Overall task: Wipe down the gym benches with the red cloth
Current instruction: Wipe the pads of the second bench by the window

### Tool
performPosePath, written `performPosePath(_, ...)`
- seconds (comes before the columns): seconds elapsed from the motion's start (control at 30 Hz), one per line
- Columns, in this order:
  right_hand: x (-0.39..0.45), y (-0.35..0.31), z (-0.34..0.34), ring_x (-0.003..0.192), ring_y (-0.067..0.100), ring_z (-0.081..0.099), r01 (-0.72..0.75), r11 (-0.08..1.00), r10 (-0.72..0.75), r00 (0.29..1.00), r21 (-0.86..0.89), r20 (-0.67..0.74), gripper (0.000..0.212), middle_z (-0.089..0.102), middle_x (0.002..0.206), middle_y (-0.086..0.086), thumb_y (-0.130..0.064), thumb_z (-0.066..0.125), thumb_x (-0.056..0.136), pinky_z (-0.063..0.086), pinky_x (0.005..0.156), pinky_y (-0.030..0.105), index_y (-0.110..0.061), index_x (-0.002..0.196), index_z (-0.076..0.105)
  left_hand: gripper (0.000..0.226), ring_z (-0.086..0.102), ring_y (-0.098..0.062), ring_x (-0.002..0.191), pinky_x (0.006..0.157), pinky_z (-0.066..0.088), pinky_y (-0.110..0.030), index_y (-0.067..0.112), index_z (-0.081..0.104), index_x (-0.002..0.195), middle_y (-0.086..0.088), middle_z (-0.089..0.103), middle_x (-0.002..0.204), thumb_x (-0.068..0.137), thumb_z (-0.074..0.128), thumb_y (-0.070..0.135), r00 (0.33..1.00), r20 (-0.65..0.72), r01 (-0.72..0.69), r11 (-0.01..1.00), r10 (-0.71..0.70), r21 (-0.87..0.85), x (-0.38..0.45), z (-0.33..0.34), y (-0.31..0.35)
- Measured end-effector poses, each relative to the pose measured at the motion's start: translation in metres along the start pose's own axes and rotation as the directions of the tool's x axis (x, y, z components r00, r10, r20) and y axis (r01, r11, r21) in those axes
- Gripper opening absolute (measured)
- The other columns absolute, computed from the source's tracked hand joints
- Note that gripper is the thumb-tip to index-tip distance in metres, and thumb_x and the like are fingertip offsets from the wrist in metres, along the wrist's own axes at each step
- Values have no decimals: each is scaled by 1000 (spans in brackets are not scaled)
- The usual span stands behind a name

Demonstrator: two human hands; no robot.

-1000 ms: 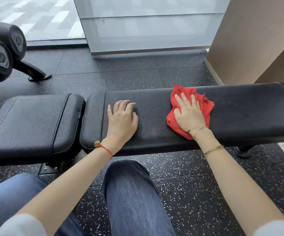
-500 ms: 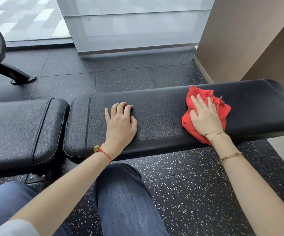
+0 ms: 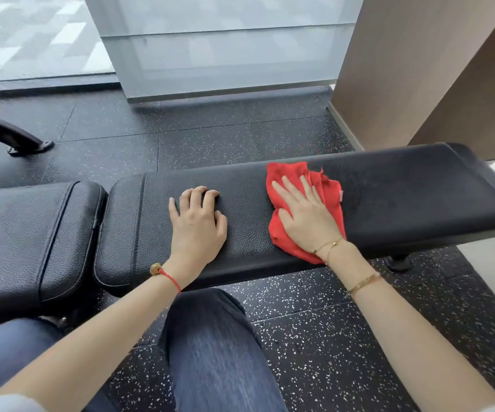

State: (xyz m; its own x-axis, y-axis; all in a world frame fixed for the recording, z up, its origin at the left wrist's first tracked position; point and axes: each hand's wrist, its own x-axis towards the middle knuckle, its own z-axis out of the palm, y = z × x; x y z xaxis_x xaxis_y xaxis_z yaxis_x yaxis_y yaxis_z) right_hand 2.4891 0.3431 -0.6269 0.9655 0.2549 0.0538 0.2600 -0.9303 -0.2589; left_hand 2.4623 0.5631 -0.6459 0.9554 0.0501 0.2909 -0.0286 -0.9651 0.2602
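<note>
Hands both on black padded leather desk [image 3: 389, 197]: right hand [image 3: 307, 217] flat, fingers straight, pressing crumpled red cloth [image 3: 326, 185] centre-right; left hand [image 3: 197, 224] resting centre, fingertips curled, holding nothing.

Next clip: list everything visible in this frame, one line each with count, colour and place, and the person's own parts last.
Long padded leather bench pad: one, black, centre to right, under both hands.
Shorter padded leather seat pad: one, black, left, beside the long pad.
Crumpled red cloth: one, red, on the long pad under the right hand.
Dumbbell rack foot: one, black, far left on the floor.
Speckled rubber floor: black with white flecks.
Frosted glass panel: grey, behind.
Left hand: fingers curled, resting on the long pad.
Right hand: flat, pressing the cloth.
</note>
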Motion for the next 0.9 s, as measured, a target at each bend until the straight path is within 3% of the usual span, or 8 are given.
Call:
performPosePath(0.17, -13, 40, -11, 149, 26, 4, -106, 994, 107, 994, 30, -30, 56, 17, 160, -6, -25, 40, 97, 0, 122, 40, -30, 150, 26, 39, 41, -31, 130, 114, 24, -57, 16, 54, 126, -6, 51, 135, 88, 50, 25, 1000, 4, -6, 1000, 6, -2, 0, 0, -1)
performPosePath(0.37, 44, 62, -22, 149, 32, 1, -345, 939, 345, 939, -1, -9, 57, 11, 162, -1, -30, 33, 97, -5, 122, 43, -29, 152, 19, 39, 42, -31, 129, 114, 25, -58, 16, 54, 127, -7, 51, 135, 89, 49, 26, 1000, 14, -9, 1000, 8, 11, 0, -1, 0)
performPosePath(0.5, 62, 25, -14, 149, 31, -1, -232, 973, 232, 972, 3, 41, 57, 10, 162, -2, -31, 32, 97, -6, 122, 44, -28, 153, 18, 40, 43, -32, 128, 113, 26, -58, 15, 55, 126, -7, 52, 133, 89, 46, 26, 1000, 10, -12, 1000, 12, 11, 0, -1, 0)
performPosePath(0.67, 18, 6, -2, 149, 30, 2, -52, 998, 52, 999, 20, 9, 57, 14, 161, -2, -28, 39, 97, -1, 122, 42, -26, 152, 22, 39, 43, -32, 128, 113, 26, -58, 15, 55, 127, -7, 53, 134, 90, 49, 24, 1000, 8, -11, 1000, 11, 7, 0, 0, 0)
performPosePath(0.77, -12, 27, -3, 149, 29, 4, -96, 995, 96, 995, 2, -31, 57, 15, 161, -3, -28, 38, 97, 0, 122, 42, -28, 152, 23, 42, 43, -32, 129, 113, 26, -58, 14, 56, 127, -8, 53, 134, 90, 43, 26, 1000, 7, -14, 1000, 14, 6, 1, -1, 0)
performPosePath(0.9, -25, 69, -16, 150, 27, 2, -290, 957, 291, 955, 19, -65, 58, 13, 161, -5, -27, 35, 96, -2, 122, 41, -30, 152, 20, 43, 42, -32, 131, 114, 25, -58, 13, 55, 129, -8, 52, 136, 90, 41, 26, 1000, 16, -22, 1000, 22, 6, 0, -2, 1)
